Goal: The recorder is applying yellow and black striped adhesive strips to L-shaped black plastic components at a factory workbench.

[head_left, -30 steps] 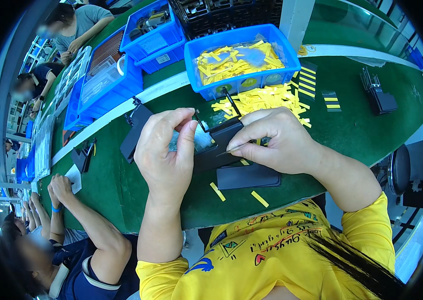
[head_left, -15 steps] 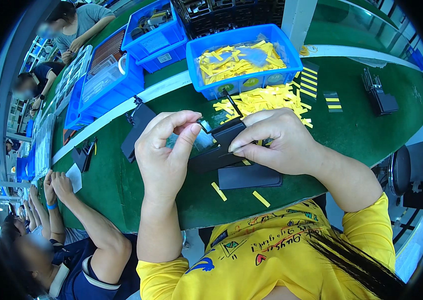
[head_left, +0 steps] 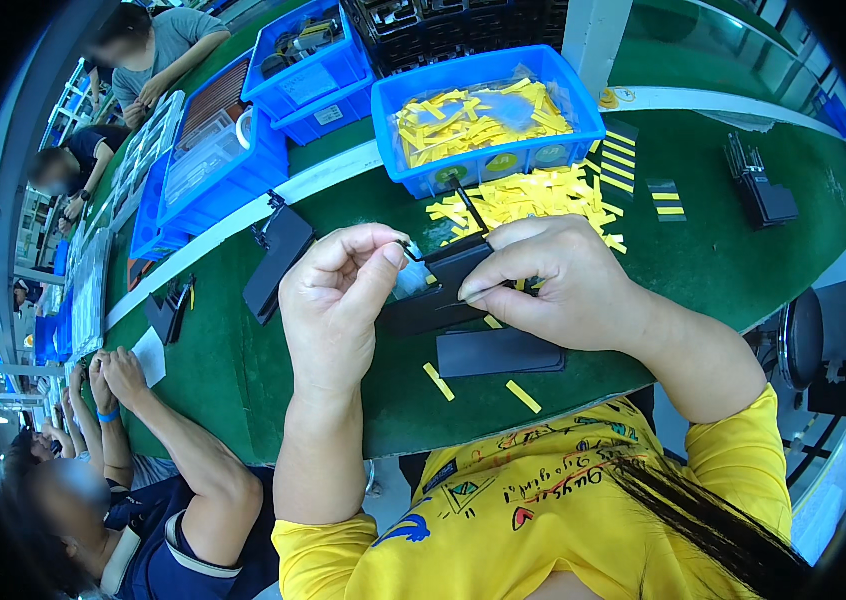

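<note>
My right hand (head_left: 553, 285) grips a flat black panel (head_left: 458, 264) by its right edge, thumb in front. From the panel's upper edge a thin black arm (head_left: 470, 212) sticks up. Left of it, my left hand (head_left: 333, 300) pinches a small black hooked piece (head_left: 410, 250) between thumb and forefinger, at the panel's upper left corner. Whether that piece is joined to the panel is hard to see. Below my hands, dark flat plates (head_left: 499, 354) lie on the green table (head_left: 398, 410) beside two loose yellow strips (head_left: 438, 382).
Beyond my hands stands a blue bin (head_left: 488, 172) of yellow strips, with a heap of strips (head_left: 543, 200) before it. Black hinged assemblies lie left (head_left: 278, 260) and right (head_left: 765, 195). A co-worker's arms (head_left: 168, 425) rest at the table on my left.
My left hand has shifted slightly right, toward the panel. My right hand and the panel have barely moved.
</note>
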A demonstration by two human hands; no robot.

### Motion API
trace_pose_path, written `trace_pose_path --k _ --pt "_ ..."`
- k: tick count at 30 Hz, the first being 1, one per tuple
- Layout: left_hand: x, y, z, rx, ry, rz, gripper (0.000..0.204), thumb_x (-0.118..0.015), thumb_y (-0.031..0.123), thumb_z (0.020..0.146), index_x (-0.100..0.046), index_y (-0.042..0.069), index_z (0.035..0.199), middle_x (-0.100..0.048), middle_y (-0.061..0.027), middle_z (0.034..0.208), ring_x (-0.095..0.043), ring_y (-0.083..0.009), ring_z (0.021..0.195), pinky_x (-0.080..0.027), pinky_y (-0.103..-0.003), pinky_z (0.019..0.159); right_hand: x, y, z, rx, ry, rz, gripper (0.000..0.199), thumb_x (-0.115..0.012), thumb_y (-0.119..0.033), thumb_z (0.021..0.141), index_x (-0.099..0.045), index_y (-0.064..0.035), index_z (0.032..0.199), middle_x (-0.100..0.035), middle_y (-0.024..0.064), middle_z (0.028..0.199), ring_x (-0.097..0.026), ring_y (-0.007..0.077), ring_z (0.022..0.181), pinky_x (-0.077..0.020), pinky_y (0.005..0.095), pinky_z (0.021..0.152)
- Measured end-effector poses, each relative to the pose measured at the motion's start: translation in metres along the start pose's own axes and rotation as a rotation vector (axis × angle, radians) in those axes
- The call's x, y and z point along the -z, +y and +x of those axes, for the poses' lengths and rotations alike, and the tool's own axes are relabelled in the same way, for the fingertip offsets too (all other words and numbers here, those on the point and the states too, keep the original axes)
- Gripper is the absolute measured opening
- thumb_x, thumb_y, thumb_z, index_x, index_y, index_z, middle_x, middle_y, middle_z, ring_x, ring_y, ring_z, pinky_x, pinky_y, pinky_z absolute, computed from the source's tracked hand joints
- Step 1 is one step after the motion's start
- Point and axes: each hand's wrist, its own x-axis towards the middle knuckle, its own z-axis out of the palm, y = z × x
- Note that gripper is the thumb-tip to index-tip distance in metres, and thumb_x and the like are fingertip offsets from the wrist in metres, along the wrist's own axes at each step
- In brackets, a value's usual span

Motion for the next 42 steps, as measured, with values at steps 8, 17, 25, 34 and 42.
trace_pose_path --k 8,17,25,34,42 --pt "-0.006 -0.004 -0.001 -0.056 0.054 0.032 0.01 -0.064 0.003 0.084 -0.065 -0.001 0.093 -0.062 -0.0029 0.081 -0.056 -0.0085 0.072 -0.044 -0.021 0.066 -0.001 0.0 -0.001 0.019 0.017 -0.039 0.006 -0.067 -0.007 0.071 -0.069 -0.0034 0.076 -0.064 0.0096 0.071 -0.062 0.0267 0.066 -0.0492 0.0345 0.06" --pt "0.014 -0.006 0.014 -0.115 -0.069 0.661 0.011 -0.066 0.008 0.082 -0.064 0.0 0.09 -0.065 -0.009 0.08 -0.063 -0.0188 0.074 -0.048 -0.03 0.067 -0.01 0.019 0.0 -0.021 0.298 0.174 0.015 -0.068 -0.008 0.079 -0.067 0.0038 0.087 -0.065 0.011 0.085 -0.063 0.0171 0.07 -0.0487 0.0269 0.062" --pt "0.093 -0.008 0.039 -0.038 0.353 1.262 0.019 -0.065 0.016 0.083 -0.065 0.001 0.094 -0.067 -0.0136 0.086 -0.064 -0.0229 0.08 -0.049 -0.032 0.073 -0.001 0.014 0.003 -0.208 0.151 0.146 0.015 -0.067 -0.007 0.08 -0.067 0.0036 0.091 -0.063 0.009 0.08 -0.06 0.0141 0.069 -0.048 0.0257 0.063" --pt "-0.016 -0.001 0.003 -0.407 -0.158 0.606 0.021 -0.068 0.0 0.076 -0.06 0.002 0.096 -0.063 -0.0061 0.08 -0.06 -0.0123 0.07 -0.049 -0.026 0.064 -0.01 0.017 0.001 -0.215 0.167 0.295 0.015 -0.069 -0.004 0.078 -0.066 0.002 0.092 -0.065 0.0065 0.079 -0.06 0.0111 0.067 -0.0487 0.0239 0.062" --pt "0.017 -0.029 0.023 0.179 -0.104 0.489 0.015 -0.068 0.0 0.078 -0.06 0.002 0.092 -0.058 -0.0023 0.084 -0.055 -0.0088 0.073 -0.046 -0.023 0.064 0.006 0.016 0.005 -0.139 0.345 0.219 0.011 -0.07 -0.005 0.077 -0.069 0.001 0.086 -0.065 0.0077 0.081 -0.062 0.0144 0.072 -0.0493 0.026 0.067"
